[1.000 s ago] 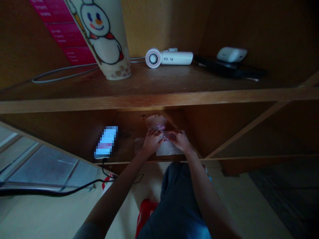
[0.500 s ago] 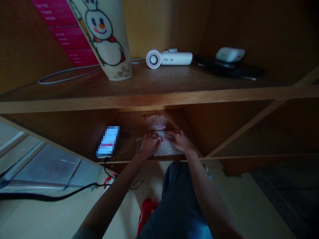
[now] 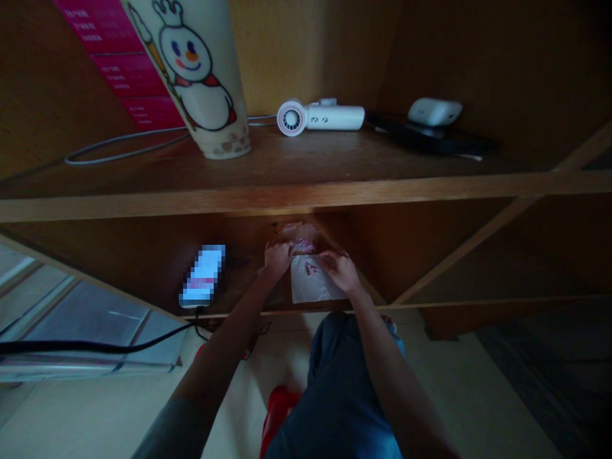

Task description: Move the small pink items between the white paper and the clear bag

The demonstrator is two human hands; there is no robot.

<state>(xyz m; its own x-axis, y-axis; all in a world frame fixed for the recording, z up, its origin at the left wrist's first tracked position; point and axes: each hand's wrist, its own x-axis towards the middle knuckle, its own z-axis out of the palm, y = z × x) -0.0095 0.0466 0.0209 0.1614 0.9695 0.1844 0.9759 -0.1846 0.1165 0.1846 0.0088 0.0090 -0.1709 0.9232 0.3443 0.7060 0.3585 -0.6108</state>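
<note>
Pinching a clear plastic bag point(image 3: 312, 284) — left hand point(image 3: 278, 258) and right hand point(image 3: 338, 271) fingers together on its edges — pink bits point(image 3: 305, 245) inside, bag not yet folded away.

A tall snowman-print cup point(image 3: 196, 76), small white handheld fan point(image 3: 320, 116), white case point(image 3: 434, 111) on a wooden shelf point(image 3: 306, 191), lit phone point(image 3: 203, 275) trailing a black cable point(image 3: 95, 347) below

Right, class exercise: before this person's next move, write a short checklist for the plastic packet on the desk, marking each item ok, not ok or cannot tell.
1. Both hands on the clear plastic packet: left hand and right hand touch it: ok.
2. Packet resting on the wooden desk top: ok.
3. Phone apart from the hands: ok.
4. Black cable apart from the left forearm: ok.
5. Pink contents identified: cannot tell, too blurred.
</note>
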